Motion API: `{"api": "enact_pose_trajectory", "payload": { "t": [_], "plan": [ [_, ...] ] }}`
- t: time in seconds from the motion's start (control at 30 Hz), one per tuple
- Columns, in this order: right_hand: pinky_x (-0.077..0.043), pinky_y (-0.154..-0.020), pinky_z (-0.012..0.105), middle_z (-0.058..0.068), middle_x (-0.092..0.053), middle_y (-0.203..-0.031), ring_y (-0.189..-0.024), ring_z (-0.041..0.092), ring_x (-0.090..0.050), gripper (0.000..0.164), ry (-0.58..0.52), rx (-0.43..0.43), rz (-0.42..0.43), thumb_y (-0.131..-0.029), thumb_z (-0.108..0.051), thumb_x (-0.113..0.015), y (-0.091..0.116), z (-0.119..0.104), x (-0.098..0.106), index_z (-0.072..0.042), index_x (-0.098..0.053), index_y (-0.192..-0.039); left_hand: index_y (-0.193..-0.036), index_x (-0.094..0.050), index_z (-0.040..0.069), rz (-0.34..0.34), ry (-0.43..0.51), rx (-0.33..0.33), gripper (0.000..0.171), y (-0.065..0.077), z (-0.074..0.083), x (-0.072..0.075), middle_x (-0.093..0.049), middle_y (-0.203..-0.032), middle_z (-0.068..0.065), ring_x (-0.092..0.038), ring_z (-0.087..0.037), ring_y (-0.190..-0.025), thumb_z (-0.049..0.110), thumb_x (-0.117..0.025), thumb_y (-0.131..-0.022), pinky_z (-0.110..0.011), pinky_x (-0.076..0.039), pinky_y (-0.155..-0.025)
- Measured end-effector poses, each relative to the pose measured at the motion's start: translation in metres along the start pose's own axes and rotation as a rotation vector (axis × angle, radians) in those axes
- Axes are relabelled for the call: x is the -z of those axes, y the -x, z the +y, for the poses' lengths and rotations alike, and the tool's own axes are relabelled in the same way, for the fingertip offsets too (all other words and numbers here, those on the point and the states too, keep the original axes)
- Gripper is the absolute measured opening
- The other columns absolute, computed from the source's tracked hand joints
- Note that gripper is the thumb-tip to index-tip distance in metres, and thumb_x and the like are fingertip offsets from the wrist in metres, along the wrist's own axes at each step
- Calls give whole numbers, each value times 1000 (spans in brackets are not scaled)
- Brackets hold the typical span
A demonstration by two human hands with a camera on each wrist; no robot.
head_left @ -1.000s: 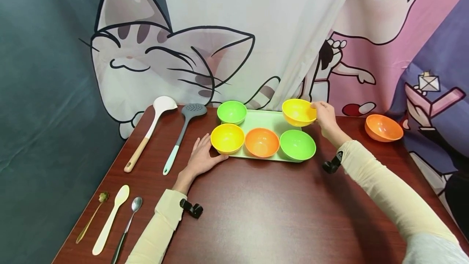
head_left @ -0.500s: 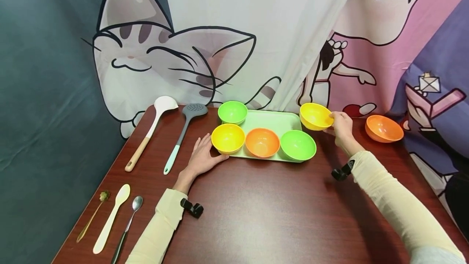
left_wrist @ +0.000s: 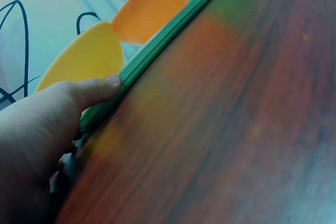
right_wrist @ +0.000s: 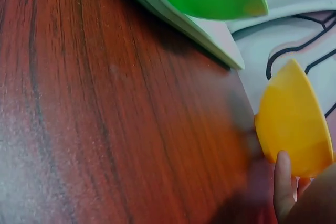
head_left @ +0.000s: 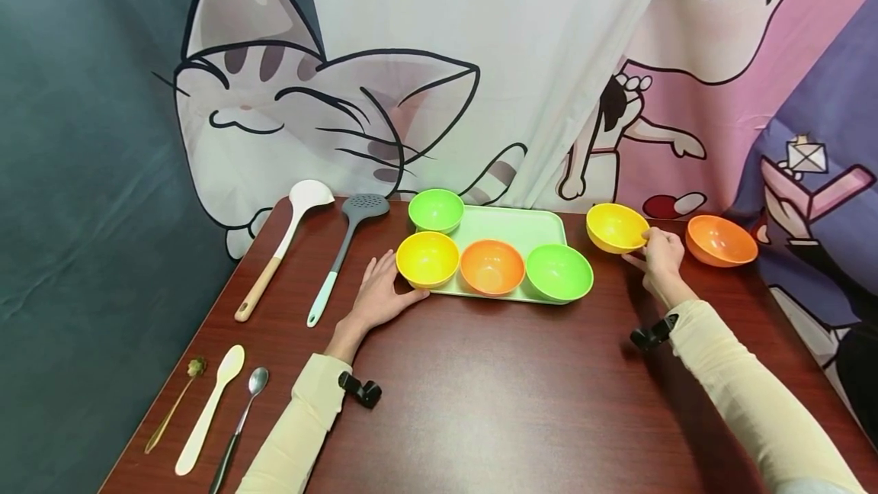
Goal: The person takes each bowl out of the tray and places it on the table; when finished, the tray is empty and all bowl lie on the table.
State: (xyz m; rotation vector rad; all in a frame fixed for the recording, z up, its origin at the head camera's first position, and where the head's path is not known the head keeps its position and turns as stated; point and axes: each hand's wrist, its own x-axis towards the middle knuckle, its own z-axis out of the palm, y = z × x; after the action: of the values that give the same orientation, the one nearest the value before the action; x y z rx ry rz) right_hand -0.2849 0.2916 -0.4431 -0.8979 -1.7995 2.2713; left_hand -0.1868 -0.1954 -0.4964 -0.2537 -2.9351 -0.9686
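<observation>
My right hand [head_left: 664, 259] pinches a yellow bowl [head_left: 616, 228] by its right side, between the tray and the orange bowl at the far right. In the right wrist view a finger lies against the wall of this yellow bowl [right_wrist: 294, 124]; whether its base touches the table, I cannot tell. My left hand [head_left: 379, 294] rests at the left end of a pale green tray [head_left: 511, 226], fingers extended, thumb against the front rim beside another yellow bowl [head_left: 427, 259]. Its other fingers are mostly hidden in the left wrist view. The tray also bears an orange bowl [head_left: 491, 267] and two green bowls, front right [head_left: 559, 273] and back left [head_left: 436, 211].
A separate orange bowl [head_left: 720, 241] stands near the table's right edge. On the left lie a white ladle [head_left: 295, 223], a grey slotted turner [head_left: 346, 238], and several spoons, including a cream one [head_left: 211, 410]. Printed curtains [head_left: 439, 59] hang right behind the table.
My right hand has carried the yellow bowl from over the tray's back right corner rightward and lower, beyond the tray. The left hand and the other bowls have stayed in place.
</observation>
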Motion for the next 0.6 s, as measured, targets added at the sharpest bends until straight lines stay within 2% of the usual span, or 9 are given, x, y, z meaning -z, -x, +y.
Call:
{"api": "enact_pose_trajectory", "payload": {
  "t": [0.37, 0.6],
  "plan": [
    [-59, -51, 31, -3, -39, -101, -67, 12, -55, 13, -169, 6, 160, -97, -11, -50, -9, 4, 19, -19, -40, -95, -158, -29, 14, 2, 0, -2, 99, 0, 0, -1, -35, -161, -11, -21, -27, -154, 61, -72, -82, -53, -6, -126],
    [-59, -51, 33, -5, -37, -104, -71, 13, -57, 12, -223, -2, 211, -97, -9, -49, -12, 4, 30, -16, -40, -93, -158, -30, 15, 9, 3, -2, 97, 1, -1, -2, -35, -161, -10, -21, -27, -154, 60, -71, -82, -53, -6, -126]
  ]
}}
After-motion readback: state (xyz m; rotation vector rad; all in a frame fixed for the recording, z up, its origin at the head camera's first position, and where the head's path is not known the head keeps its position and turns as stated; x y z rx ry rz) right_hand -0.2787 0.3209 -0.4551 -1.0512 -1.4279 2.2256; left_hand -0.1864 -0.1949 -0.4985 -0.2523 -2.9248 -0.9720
